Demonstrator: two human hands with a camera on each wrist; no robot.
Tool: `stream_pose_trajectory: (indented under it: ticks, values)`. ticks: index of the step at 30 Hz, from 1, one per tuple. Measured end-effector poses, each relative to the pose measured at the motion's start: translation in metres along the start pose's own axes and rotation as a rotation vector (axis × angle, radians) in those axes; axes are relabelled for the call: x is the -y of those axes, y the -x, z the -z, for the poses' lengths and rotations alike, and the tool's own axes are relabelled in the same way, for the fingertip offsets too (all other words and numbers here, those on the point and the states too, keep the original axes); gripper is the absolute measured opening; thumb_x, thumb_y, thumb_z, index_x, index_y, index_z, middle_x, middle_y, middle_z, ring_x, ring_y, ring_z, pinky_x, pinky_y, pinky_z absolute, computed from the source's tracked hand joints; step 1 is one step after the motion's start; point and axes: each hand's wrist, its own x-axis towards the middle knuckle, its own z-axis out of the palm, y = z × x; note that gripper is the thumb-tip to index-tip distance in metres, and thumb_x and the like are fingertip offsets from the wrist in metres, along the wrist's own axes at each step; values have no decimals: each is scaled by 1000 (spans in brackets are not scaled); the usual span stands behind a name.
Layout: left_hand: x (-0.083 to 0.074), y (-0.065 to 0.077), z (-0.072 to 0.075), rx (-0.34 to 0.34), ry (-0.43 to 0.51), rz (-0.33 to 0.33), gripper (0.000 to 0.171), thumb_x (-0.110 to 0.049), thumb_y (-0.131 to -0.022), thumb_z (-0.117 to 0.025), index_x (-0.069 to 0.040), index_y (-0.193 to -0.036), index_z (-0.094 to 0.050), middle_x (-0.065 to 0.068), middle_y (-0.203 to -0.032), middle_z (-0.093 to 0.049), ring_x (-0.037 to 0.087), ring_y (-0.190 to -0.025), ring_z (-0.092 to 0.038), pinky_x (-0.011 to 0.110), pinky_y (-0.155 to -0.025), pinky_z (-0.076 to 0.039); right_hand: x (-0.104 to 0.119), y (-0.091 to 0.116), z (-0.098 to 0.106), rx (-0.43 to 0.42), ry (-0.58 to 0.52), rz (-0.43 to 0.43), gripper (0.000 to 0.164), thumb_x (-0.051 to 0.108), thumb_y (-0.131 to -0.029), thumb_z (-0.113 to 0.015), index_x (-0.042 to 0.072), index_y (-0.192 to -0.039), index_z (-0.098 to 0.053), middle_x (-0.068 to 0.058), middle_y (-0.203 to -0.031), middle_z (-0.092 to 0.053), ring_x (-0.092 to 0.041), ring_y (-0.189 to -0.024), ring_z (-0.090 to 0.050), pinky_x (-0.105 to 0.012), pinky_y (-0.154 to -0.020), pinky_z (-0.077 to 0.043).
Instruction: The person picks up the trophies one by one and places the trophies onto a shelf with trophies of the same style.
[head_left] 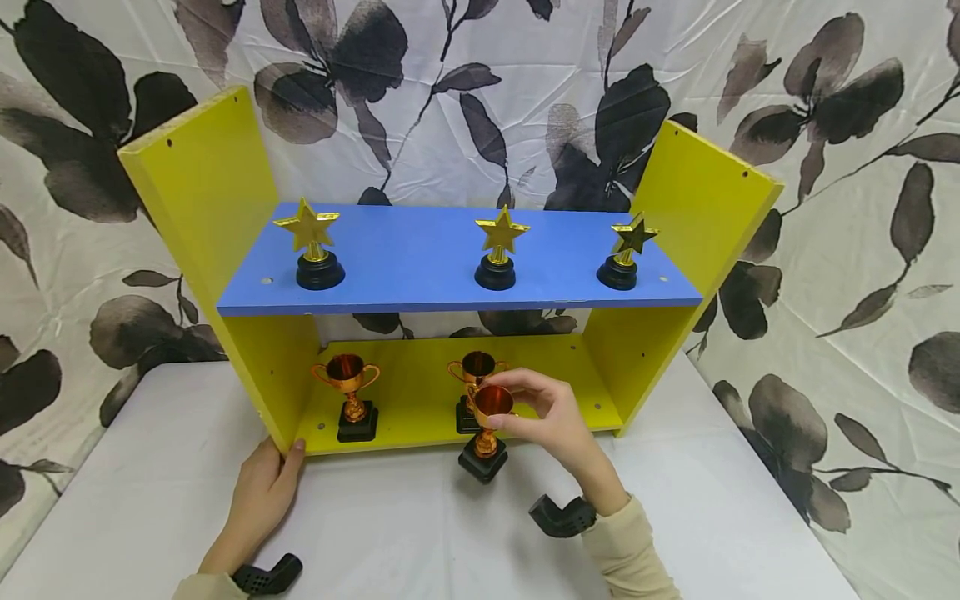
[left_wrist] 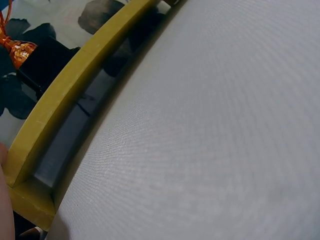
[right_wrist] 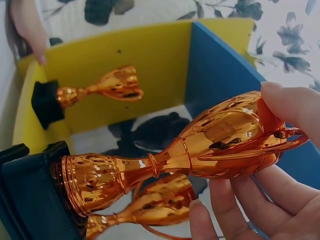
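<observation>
My right hand pinches a copper-coloured trophy cup by its bowl, thumb and fingers on either side. The cup tilts a little, its black base in front of the lower shelf's front edge. Close behind it, another trophy cup stands on the yellow lower shelf, partly hidden. A third trophy cup stands at the shelf's left. My left hand rests against the lower left front corner of the yellow and blue shelf unit. In the right wrist view the held cup looks large and close.
On the blue upper shelf stand a gold star trophy at left, another star trophy near the middle and a third star trophy at right. Yellow side panels rise above it. A white cloth covers the table.
</observation>
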Motion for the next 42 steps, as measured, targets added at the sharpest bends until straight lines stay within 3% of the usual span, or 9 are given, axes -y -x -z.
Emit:
stream_pose_trajectory:
  ticks: [14,22,29,42]
  values:
    - [-1,0,0,-3,-15,6,30,-17,-103,-50,9,-119,-55,18,-99,-62,30,-87,-57,45,-72,-42,4,3,22,-29,14,-1,38,3,-83,-78,0,-119,-66,-14,-118,-67,-27,-105,-63,-33,-93,-52]
    - [-1,-1,0,-8,-20,2,29,-16,-103,-50,9,-116,-56,17,-96,-62,29,-84,-56,45,-70,-41,4,6,37,-58,35,23,36,-1,-83,-75,-3,-118,-66,-17,-116,-66,-31,-104,-62,-34,-95,-51]
    - [-1,-1,0,-2,-21,4,29,-16,-103,-50,9,-117,-56,17,-96,-62,28,-84,-56,44,-70,-41,3,9,48,-93,22,-20,36,-2,-84,-73,-5,-120,-64,-14,-118,-66,-27,-99,-65,-33,-85,-56]
    - [-4,-1,1,-17,-20,0,29,-16,-102,-51,9,-116,-56,17,-95,-62,29,-85,-56,42,-71,-41,-7,12,61,-142,0,-84,38,-2,-85,-71,-7,-122,-63,-8,-116,-68,-23,-93,-68,-32,-81,-57]
